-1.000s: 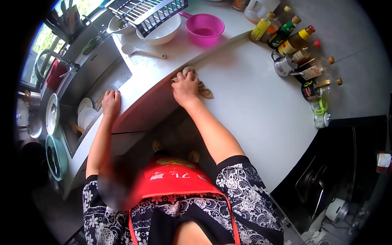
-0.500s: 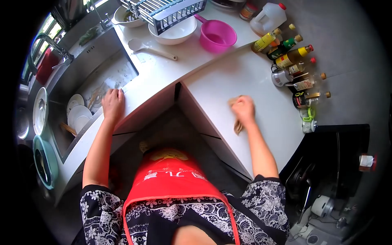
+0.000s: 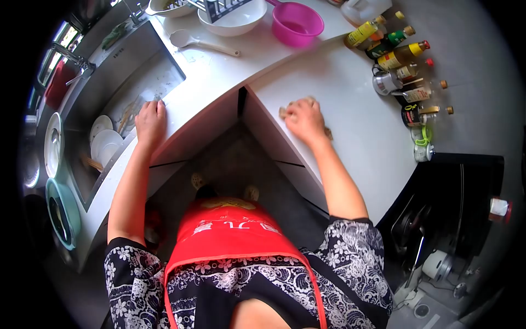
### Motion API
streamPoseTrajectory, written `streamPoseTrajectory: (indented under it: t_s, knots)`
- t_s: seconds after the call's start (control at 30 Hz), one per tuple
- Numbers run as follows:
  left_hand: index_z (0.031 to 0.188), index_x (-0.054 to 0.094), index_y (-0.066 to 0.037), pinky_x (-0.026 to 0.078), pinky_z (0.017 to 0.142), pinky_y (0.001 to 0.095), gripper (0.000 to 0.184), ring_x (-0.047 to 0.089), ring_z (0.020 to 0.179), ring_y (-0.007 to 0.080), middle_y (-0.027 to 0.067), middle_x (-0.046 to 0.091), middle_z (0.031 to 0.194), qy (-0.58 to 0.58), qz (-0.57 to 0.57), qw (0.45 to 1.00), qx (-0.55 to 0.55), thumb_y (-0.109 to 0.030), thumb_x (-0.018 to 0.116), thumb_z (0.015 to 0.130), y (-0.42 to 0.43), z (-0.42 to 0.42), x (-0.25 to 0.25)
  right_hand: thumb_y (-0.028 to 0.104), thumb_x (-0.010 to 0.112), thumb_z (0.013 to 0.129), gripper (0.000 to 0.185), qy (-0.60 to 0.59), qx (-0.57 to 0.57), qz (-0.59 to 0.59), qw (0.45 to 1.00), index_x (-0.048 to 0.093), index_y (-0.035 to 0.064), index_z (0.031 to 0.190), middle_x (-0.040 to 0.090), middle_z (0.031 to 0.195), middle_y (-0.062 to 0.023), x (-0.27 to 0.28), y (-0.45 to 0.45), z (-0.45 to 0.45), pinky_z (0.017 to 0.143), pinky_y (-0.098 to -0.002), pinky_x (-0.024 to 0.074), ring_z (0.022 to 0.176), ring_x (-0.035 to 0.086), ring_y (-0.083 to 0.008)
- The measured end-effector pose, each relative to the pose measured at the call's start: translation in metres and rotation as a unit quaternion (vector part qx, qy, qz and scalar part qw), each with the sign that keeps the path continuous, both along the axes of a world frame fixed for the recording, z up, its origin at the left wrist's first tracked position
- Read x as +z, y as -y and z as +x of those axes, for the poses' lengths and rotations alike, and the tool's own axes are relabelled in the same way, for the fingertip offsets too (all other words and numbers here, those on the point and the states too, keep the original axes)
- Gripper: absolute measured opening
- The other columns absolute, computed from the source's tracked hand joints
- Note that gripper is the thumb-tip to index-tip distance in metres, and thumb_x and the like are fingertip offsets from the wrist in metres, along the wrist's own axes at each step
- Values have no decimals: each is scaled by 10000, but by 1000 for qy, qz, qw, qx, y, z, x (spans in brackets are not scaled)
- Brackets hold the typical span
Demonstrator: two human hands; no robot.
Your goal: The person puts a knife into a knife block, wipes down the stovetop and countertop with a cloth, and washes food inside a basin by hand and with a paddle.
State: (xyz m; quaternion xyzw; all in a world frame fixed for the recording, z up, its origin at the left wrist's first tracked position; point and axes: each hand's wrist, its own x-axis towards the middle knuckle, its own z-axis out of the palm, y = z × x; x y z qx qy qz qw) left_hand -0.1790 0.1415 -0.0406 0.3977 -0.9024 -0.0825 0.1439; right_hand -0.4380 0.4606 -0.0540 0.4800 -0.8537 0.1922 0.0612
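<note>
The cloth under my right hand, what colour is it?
The cloth is light brown, best seen in the head view.

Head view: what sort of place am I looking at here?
A kitchen, probably a home one. It shows in the steel sink with plates in it, the row of bottles by the wall, and the white bowl on the counter.
</note>
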Motion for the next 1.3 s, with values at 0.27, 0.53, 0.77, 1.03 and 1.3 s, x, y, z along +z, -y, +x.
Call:
streamPoseTrajectory:
  t_s: [0.27,0.53,0.77,1.03,1.3]
  knots:
    - [991,601,-32,389,841,450,371,539,958,360,175,586,1010,-2,4,1000,-14,-309,360,931,10,5,-13,155,714,610,213,-26,-109,152,982,659,206,809,514,1078,11,13,-166,125,758,-463,416,1011,443,-312]
    - [1000,584,-22,385,841,442,363,536,965,351,167,585,1020,6,0,1000,-28,-291,349,940,10,4,-11,168,673,587,99,-98,-269,185,940,634,198,673,531,1066,36,2,-327,191,747,-442,440,959,465,-334]
    - [1033,579,-28,382,876,426,310,527,1001,344,166,567,1071,16,39,999,-14,-253,394,928,2,1,0,153,658,592,95,-116,-293,186,931,633,183,679,555,1022,15,-23,-293,175,738,-442,450,936,489,-324]
    - [956,591,-3,449,820,296,135,575,879,192,100,587,946,-186,450,814,-317,-64,522,858,-148,-33,30,108,673,586,156,-108,-188,101,971,637,162,728,559,1032,-1,-33,-232,144,763,-440,437,953,480,-339]
    - [959,540,32,446,920,387,296,561,1004,274,173,571,1039,89,933,349,0,-225,396,946,-325,-108,-100,75,667,575,220,-4,-200,80,977,644,165,775,567,1016,5,-40,-253,136,815,-456,437,969,486,-344]
